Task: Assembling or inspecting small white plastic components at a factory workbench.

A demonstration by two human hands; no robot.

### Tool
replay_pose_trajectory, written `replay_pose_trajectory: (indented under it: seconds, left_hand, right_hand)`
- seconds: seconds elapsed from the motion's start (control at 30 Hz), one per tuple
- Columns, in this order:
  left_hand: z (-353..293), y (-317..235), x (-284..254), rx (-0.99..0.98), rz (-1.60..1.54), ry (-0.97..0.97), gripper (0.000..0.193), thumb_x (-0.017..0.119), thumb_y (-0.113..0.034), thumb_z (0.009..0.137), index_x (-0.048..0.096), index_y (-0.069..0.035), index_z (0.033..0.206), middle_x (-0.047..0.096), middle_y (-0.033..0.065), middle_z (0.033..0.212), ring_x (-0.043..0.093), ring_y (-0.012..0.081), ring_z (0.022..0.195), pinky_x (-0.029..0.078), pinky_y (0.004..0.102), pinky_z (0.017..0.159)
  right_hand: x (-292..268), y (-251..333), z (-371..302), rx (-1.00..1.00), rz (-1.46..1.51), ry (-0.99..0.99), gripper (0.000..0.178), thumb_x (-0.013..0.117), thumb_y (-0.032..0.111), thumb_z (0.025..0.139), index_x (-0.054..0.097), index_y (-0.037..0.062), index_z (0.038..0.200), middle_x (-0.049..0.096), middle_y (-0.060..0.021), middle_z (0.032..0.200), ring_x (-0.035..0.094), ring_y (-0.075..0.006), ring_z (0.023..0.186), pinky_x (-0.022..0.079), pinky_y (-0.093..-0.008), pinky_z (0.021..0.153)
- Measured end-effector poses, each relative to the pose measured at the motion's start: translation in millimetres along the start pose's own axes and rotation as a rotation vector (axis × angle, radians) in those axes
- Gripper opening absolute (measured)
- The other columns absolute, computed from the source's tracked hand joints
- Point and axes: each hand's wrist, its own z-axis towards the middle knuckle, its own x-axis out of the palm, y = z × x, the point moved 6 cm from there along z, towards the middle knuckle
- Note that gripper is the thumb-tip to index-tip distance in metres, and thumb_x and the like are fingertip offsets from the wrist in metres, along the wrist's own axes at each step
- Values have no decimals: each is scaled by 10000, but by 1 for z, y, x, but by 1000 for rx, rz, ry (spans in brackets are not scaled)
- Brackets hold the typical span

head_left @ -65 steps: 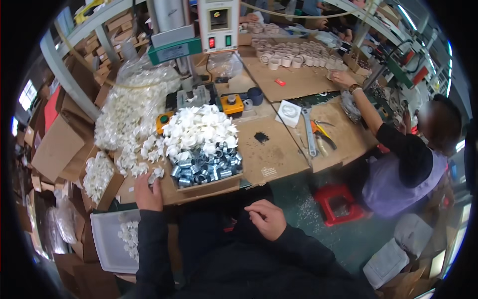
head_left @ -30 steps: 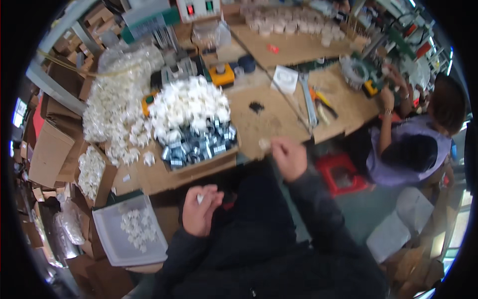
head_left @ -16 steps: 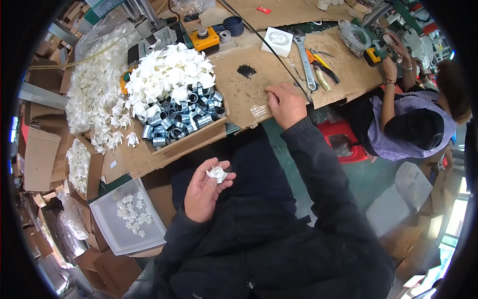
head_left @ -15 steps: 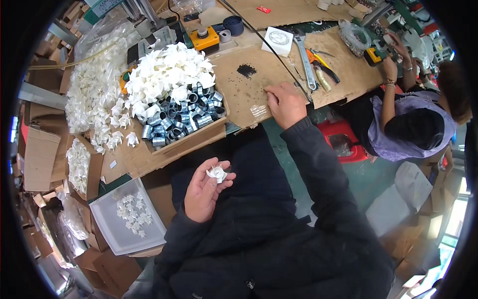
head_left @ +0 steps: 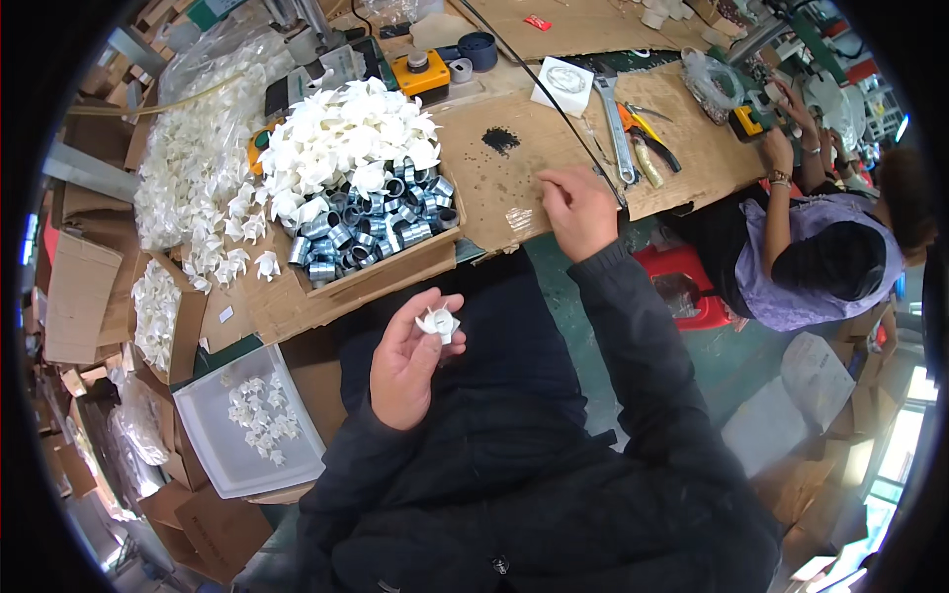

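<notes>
My left hand point(head_left: 403, 371), raised above my lap, is closed on a white plastic part point(head_left: 438, 323) with pointed, petal-like fins and a round opening in its middle. My right hand point(head_left: 581, 210) rests at the front edge of the cardboard-covered table point(head_left: 474, 198), fingers curled together; whatever they may hold is hidden. To the left of that hand lies a small heap of tiny black pieces point(head_left: 500, 140), with more specks scattered toward the fingers. A cardboard box point(head_left: 395, 259) at the left holds a pile of similar white parts point(head_left: 351, 128) and many shiny metal rings point(head_left: 381, 222).
A wrench point(head_left: 615, 128) and pliers point(head_left: 652, 138) lie right of my right hand, beside a thin black rod point(head_left: 554, 94). A yellow button box point(head_left: 420, 74) stands at the back. A plastic tray point(head_left: 222, 474) with white parts sits lower left. Another person point(head_left: 820, 247) works at right.
My right hand has drawn its fingers in closer at the table edge. The left hand has turned the white part slightly and lifted a little. The whole view has shifted slightly.
</notes>
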Motion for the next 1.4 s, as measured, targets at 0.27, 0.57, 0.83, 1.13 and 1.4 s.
replay_pose_trajectory:
  seconds: [0.27,0.57,0.83,1.13,1.4]
  left_hand:
    - [40,-10,26,162,30,-29,504,633,-82,1059,464,-6,1528,632,197,1421,671,182,1086,562,329,961]
    - [36,-9,20,218,-42,-43,512,722,27,980,533,20,1457,622,203,1418,629,233,1272,502,369,1105]
    - [28,-11,11,219,-55,-75,534,754,23,960,545,20,1451,623,195,1417,652,216,1228,525,354,1072]
    - [30,-8,10,229,-42,-70,535,759,18,958,550,18,1450,627,190,1415,660,202,1204,536,345,1059]
    - [29,-7,9,198,-26,-86,531,759,21,957,557,18,1448,638,184,1401,664,185,1172,546,339,1044]
  right_hand:
    - [2,49,-54,867,1397,277,206,638,99,1047,692,-20,1207,707,-50,971,666,-116,772,542,-236,651]
    - [13,106,-79,898,1497,530,228,597,97,1077,707,-15,1241,701,-46,928,655,-81,774,554,-225,663]
    - [22,111,-81,848,1437,589,235,596,88,1076,721,-20,1243,708,-46,908,650,-76,748,561,-223,665]
    - [23,109,-83,834,1338,557,220,608,79,1061,746,-6,1209,709,-48,878,658,-88,739,569,-227,668]
    - [14,114,-79,681,1210,510,203,627,39,1035,761,-2,1181,709,-46,967,679,-103,786,586,-241,689]
